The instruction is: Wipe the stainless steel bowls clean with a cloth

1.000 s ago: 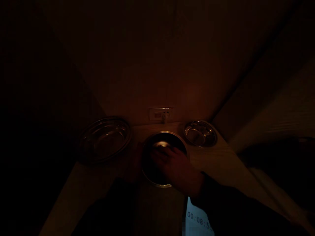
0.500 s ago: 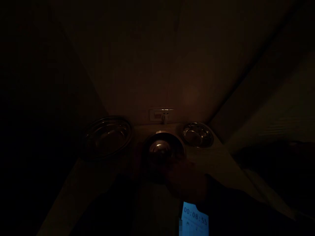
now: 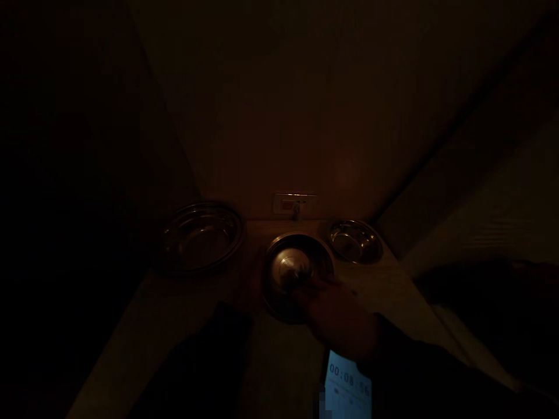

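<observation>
A lit phone screen [image 3: 348, 384] glowed at 5 o'clock from the middle bowl [image 3: 283, 262], nearest the camera, on a wooden counter [image 3: 174, 331] in near darkness. The right hand [image 3: 338, 314], dark-sleeved, lay over that steel bowl's rim at 4 o'clock, fingers stretched loosely toward the inside; whether they gripped anything could not be told. The left hand [image 3: 250, 284] sat against the rim at 9 o'clock, its hold lost in shadow. The bowl stood at the counter's centre and looked empty, only a bright sheen on its base. The likely hazard was the gloom itself: with so little light and slick metal, a finger could slip off the rim and tip or knock the bowl, or send it against its neighbours. A larger steel bowl [image 3: 201, 237] at 10 o'clock and a smaller one [image 3: 354, 240] at 2 o'clock also appeared empty. A wall socket [image 3: 293, 203] sat at 12 o'clock beyond them
</observation>
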Demonstrator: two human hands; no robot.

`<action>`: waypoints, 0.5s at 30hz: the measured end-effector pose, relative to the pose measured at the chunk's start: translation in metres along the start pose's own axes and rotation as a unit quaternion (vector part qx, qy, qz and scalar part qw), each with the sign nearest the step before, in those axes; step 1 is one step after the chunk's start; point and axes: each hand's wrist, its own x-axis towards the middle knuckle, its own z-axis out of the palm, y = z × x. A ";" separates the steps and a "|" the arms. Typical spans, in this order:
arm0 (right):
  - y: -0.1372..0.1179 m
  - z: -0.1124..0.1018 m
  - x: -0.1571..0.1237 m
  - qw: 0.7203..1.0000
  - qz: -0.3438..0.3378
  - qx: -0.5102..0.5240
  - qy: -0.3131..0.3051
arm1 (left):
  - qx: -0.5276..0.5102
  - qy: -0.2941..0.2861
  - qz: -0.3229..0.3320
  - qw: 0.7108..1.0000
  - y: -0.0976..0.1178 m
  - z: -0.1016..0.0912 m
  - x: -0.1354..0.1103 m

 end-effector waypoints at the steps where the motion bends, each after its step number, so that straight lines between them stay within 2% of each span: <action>1: 0.007 -0.003 -0.001 0.999 -0.003 -0.044 0.014 | -0.005 -0.010 -0.002 1.000 0.001 0.001 0.001; 4: 0.025 -0.005 0.005 0.986 -0.025 -0.145 0.081 | 0.000 -0.008 -0.010 1.000 0.000 0.004 0.003; 7: 0.032 0.000 0.025 0.977 -0.062 -0.167 0.115 | 0.011 0.002 -0.016 1.000 -0.005 0.004 0.007; 11: 0.028 0.005 0.048 0.973 -0.124 -0.154 0.120 | 0.017 0.009 -0.004 1.000 -0.006 0.001 0.008; 15: 0.034 -0.001 0.044 0.976 -0.131 -0.138 0.101 | 0.008 0.008 -0.041 0.999 0.005 0.003 0.004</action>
